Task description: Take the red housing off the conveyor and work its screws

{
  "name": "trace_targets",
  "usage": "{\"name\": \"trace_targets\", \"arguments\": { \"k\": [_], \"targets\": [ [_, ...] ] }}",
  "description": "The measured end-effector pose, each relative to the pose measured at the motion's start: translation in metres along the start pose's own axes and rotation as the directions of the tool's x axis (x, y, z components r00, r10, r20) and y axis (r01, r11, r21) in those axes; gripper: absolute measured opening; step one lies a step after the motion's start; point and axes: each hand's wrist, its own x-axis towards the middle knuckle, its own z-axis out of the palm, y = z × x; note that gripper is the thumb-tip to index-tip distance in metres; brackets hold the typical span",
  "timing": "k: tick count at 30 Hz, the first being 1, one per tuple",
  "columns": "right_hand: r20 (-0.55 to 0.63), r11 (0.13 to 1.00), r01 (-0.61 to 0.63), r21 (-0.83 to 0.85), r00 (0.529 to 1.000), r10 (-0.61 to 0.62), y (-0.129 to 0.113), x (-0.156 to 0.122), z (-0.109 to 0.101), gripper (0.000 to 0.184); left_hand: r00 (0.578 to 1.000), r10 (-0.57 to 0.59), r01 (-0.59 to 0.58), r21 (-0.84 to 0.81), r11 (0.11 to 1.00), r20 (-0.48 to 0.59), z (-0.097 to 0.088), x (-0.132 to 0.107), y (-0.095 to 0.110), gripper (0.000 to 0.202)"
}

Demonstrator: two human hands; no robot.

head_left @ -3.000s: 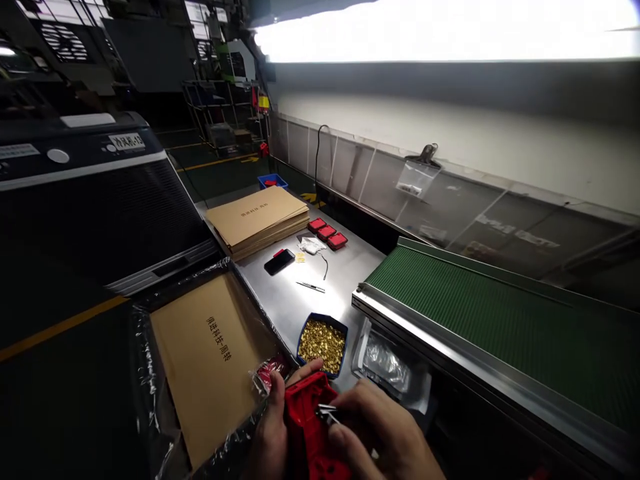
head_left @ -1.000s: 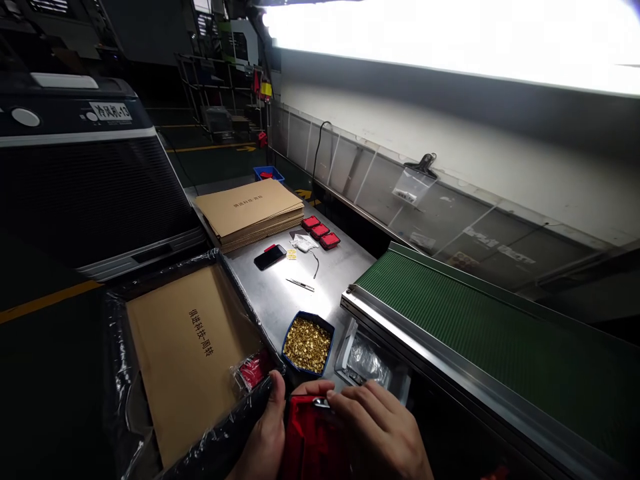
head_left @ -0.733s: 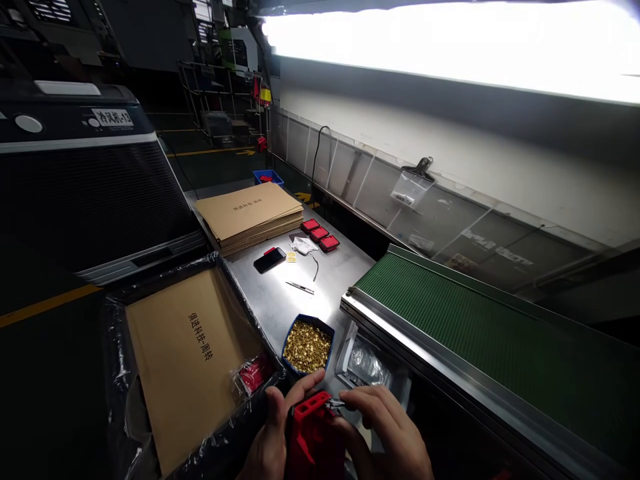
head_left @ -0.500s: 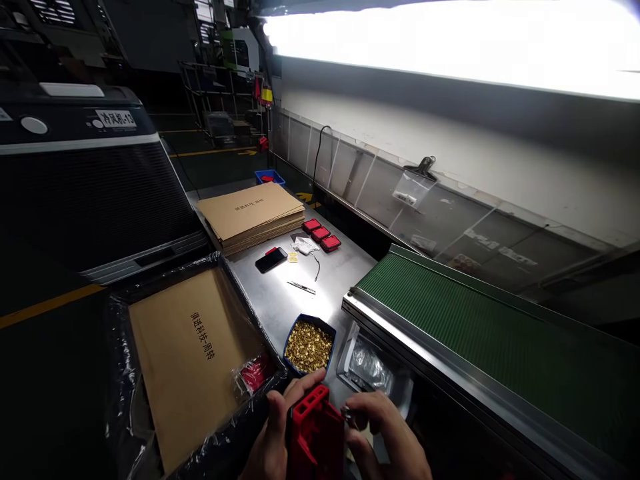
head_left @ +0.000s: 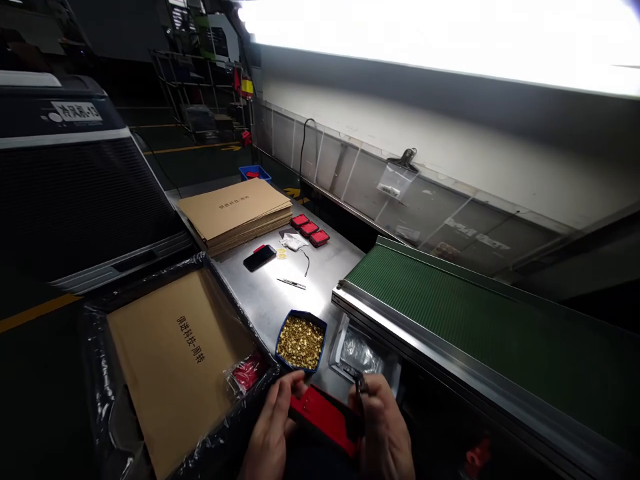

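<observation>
My left hand (head_left: 270, 427) grips the left end of a red and black plastic part (head_left: 327, 420), thumb and fingers around its edge. The part lies tilted between my hands, low in the view, its flat red face upward. My right hand (head_left: 385, 423) is closed at the part's right end, and a small dark object (head_left: 360, 383) juts up from its fingers; its kind is not clear. Just beyond my left fingertips stands a blue bin (head_left: 279, 363) full of small brass-coloured pieces (head_left: 301, 341). A grey tray (head_left: 337, 357) with clear plastic bags is beyond my right hand.
A green conveyor belt (head_left: 425, 307) runs along the right. On the left is a black-lined crate (head_left: 95, 373) with cardboard (head_left: 165, 373) in it. Farther back on the metal table are stacked cardboard (head_left: 235, 207), a phone (head_left: 260, 258), tweezers (head_left: 291, 284) and red parts (head_left: 309, 229).
The red part has turned from upright, its open inside showing, to lying flat side up. My right hand has risen slightly and closed more. The camera view has shifted to the right.
</observation>
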Motion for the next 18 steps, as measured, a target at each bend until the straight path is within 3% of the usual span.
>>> {"name": "trace_targets", "arguments": {
  "k": [1,2,4,6,8,9,11,13,18],
  "targets": [
    [0.011,0.993,-0.094,0.072,0.996,0.094,-0.005,0.003,0.000,0.039,0.986,0.165,-0.160,0.132,0.978,-0.027,-0.001,-0.002,0.000,0.060],
    [0.033,0.978,-0.168,0.123,0.986,0.165,-0.008,0.007,0.000,0.041,0.946,0.324,-0.313,0.247,0.917,-0.003,-0.003,-0.004,0.001,0.060],
    [0.069,0.960,-0.235,0.149,0.971,0.227,-0.012,0.011,0.002,0.044,0.822,0.548,-0.560,0.399,0.726,0.158,-0.005,-0.006,0.003,0.064],
    [0.087,0.959,-0.239,0.152,0.970,0.228,-0.013,0.012,0.005,0.045,0.663,0.625,-0.741,0.478,0.472,0.411,-0.007,-0.004,0.005,0.071],
    [0.102,0.951,-0.246,0.185,0.968,0.231,-0.013,0.011,0.007,0.044,0.498,0.613,-0.852,0.477,0.214,0.614,-0.009,0.002,0.004,0.078],
    [0.100,0.944,-0.257,0.206,0.965,0.241,-0.014,0.010,0.008,0.044,0.453,0.586,-0.871,0.472,0.132,0.672,-0.010,0.005,0.002,0.080],
    [0.099,0.929,-0.284,0.237,0.958,0.268,-0.014,0.009,0.008,0.043,0.435,0.554,-0.876,0.477,0.077,0.709,-0.011,0.010,-0.001,0.082],
    [0.106,0.915,-0.313,0.256,0.950,0.295,-0.016,0.009,0.006,0.042,0.474,0.531,-0.867,0.476,0.145,0.702,-0.012,0.011,-0.004,0.076],
    [0.134,0.913,-0.331,0.238,0.942,0.307,-0.020,0.013,-0.001,0.046,0.658,0.315,-0.716,0.439,0.543,0.684,-0.008,0.001,0.005,0.054]
  ]
}}
